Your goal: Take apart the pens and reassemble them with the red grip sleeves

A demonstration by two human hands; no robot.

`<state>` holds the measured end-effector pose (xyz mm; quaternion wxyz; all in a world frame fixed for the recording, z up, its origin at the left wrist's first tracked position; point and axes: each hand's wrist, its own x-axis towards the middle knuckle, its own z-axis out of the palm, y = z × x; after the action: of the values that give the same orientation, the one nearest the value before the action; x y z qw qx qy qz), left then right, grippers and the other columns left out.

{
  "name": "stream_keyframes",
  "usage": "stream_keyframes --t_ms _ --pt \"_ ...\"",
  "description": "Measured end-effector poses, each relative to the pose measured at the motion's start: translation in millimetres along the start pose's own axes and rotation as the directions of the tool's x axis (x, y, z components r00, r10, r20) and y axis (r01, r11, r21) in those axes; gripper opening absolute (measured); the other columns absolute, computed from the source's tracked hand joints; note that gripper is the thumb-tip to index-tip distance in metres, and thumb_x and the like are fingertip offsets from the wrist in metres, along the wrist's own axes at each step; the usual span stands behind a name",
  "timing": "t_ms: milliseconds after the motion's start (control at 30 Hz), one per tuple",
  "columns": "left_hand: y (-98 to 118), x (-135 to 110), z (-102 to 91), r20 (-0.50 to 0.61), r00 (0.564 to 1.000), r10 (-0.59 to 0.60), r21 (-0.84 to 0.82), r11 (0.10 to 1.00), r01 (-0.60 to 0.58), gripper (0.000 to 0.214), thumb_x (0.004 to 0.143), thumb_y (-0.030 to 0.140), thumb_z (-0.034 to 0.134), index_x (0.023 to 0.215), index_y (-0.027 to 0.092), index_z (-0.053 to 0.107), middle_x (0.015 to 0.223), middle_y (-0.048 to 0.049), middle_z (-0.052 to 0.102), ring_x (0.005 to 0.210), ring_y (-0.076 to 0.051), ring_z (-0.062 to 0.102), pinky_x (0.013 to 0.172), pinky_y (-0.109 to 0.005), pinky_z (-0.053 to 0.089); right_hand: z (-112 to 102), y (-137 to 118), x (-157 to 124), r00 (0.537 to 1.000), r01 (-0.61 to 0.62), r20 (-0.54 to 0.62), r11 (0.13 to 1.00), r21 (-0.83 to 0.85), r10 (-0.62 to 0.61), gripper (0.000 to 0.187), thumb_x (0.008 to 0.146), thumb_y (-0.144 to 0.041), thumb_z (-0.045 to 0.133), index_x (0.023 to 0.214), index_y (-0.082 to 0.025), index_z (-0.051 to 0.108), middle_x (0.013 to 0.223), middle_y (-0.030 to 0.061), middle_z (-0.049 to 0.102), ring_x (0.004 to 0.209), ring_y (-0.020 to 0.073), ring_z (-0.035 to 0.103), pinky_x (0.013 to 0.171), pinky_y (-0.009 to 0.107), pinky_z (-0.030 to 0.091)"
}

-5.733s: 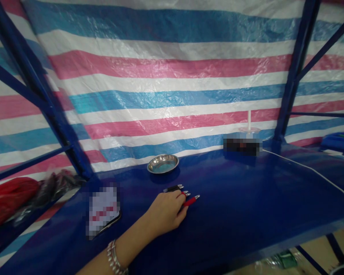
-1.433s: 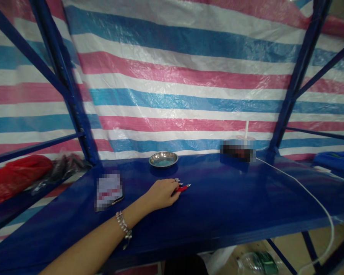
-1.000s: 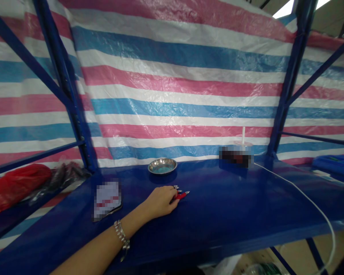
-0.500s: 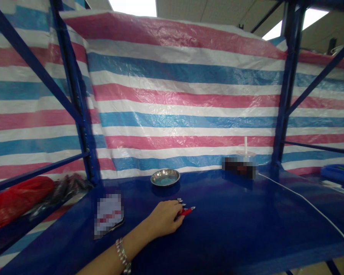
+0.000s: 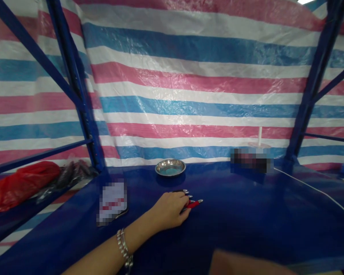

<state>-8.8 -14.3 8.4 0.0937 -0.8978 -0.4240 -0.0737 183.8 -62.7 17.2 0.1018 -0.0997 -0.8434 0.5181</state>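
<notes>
My left hand (image 5: 170, 209), with a beaded bracelet (image 5: 122, 244) at the wrist, rests low over the blue tabletop (image 5: 235, 221). Its fingers are closed round several pens (image 5: 195, 204), a red one and darker ones, whose silvery tips stick out to the right. The rest of the pens is hidden under the hand. Just beyond the hand sits a shallow round metal dish (image 5: 170, 168). At the bottom edge, my right hand (image 5: 243, 264) shows only as a blurred patch, and its fingers cannot be made out.
A phone-like flat object (image 5: 112, 202), pixelated, lies to the left. A pixelated dark item (image 5: 250, 160) stands at the back right, by a cup with a white straw (image 5: 260, 135). A white cable (image 5: 309, 187) runs rightward. Red plastic bags (image 5: 23, 183) lie beyond the left frame.
The view has tilted down and shifted slightly left. My right hand has come into view at the bottom. My left hand stays closed on the pens.
</notes>
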Motion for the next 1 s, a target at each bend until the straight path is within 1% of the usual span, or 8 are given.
stream_keyframes --t_ms 100,133,167,233,300,433,533,1000 --pt "-2 0 2.5 0.012 1.000 -0.014 0.000 1.000 0.014 0.016 0.082 0.028 0.042 0.079 0.017 0.052 0.078 -0.0028 0.055 0.068 -0.015 0.053 0.056 -0.024 0.039 -36 10 11 0.946 -0.044 -0.325 0.996 -0.079 0.016 0.040 0.088 -0.040 0.021 0.088 -0.016 0.053 0.067 0.0009 0.051 0.061 0.0097 0.049 0.057 0.022 0.038" --pt "-2 1 3.1 0.014 1.000 -0.017 -0.001 1.000 0.017 0.016 0.082 0.029 0.041 0.080 0.017 0.052 0.078 -0.0031 0.055 0.067 -0.015 0.053 0.056 -0.024 0.039 -50 17 16 0.856 -0.137 -0.517 0.966 -0.220 0.004 0.039 0.087 -0.041 0.026 0.079 -0.015 0.054 0.062 0.0002 0.049 0.060 0.0099 0.047 0.057 0.022 0.036" --pt "-2 1 3.5 0.015 1.000 -0.018 -0.002 1.000 0.018 0.017 0.082 0.029 0.041 0.081 0.016 0.052 0.078 -0.0034 0.055 0.067 -0.015 0.053 0.056 -0.024 0.039 -63 25 22 0.806 -0.216 -0.591 0.917 -0.336 -0.026 0.037 0.086 -0.041 0.031 0.075 -0.015 0.054 0.061 -0.0001 0.049 0.059 0.0101 0.047 0.057 0.022 0.035" --pt "-3 1 4.2 0.023 1.000 -0.015 -0.009 1.000 0.015 0.017 0.082 0.028 0.041 0.082 0.016 0.052 0.081 -0.0039 0.055 0.069 -0.016 0.053 0.058 -0.025 0.040 -83 42 31 0.803 -0.335 -0.596 0.815 -0.472 -0.015 0.034 0.085 -0.041 0.034 0.074 -0.015 0.053 0.065 0.0002 0.052 0.061 0.0101 0.047 0.056 0.021 0.033" --pt "-4 2 5.0 0.049 0.999 -0.012 -0.017 1.000 0.013 0.016 0.082 0.028 0.041 0.081 0.017 0.052 0.082 -0.0042 0.056 0.070 -0.016 0.053 0.058 -0.025 0.041 -92 58 37 0.838 -0.372 -0.545 0.741 -0.558 0.011 0.033 0.086 -0.039 0.033 0.074 -0.016 0.054 0.067 0.0006 0.054 0.060 0.0096 0.047 0.056 0.021 0.032" --pt "-7 5 8.3 0.079 0.996 -0.029 -0.022 0.999 0.031 0.014 0.081 0.026 0.041 0.081 0.017 0.052 0.081 -0.0037 0.057 0.067 -0.016 0.053 0.056 -0.026 0.041 -88 73 40 0.909 -0.309 -0.416 0.680 -0.664 0.007 0.036 0.087 -0.035 0.031 0.068 -0.015 0.054 0.065 0.0015 0.054 0.061 0.0099 0.046 0.057 0.021 0.031" --pt "-8 7 11.1 0.080 0.996 -0.039 -0.046 0.998 0.043 0.014 0.080 0.024 0.040 0.080 0.017 0.052 0.080 -0.0036 0.057 0.066 -0.016 0.053 0.056 -0.027 0.041 -82 74 36 0.913 -0.290 -0.407 0.663 -0.690 -0.024 0.032 0.087 -0.032 0.034 0.069 -0.015 0.054 0.068 0.0026 0.055 0.068 0.0118 0.048 0.062 0.022 0.033" --pt "-8 10 13.8 0.049 0.998 -0.034 -0.074 0.997 0.038 0.017 0.082 0.026 0.038 0.085 0.019 0.053 0.081 -0.0032 0.058 0.072 -0.017 0.055 0.064 -0.030 0.044 -78 74 32 0.867 -0.322 -0.496 0.811 -0.488 0.045 0.026 0.085 -0.029 0.038 0.071 -0.015 0.055 0.067 0.0007 0.054 0.060 0.0085 0.046 0.055 0.020 0.033"
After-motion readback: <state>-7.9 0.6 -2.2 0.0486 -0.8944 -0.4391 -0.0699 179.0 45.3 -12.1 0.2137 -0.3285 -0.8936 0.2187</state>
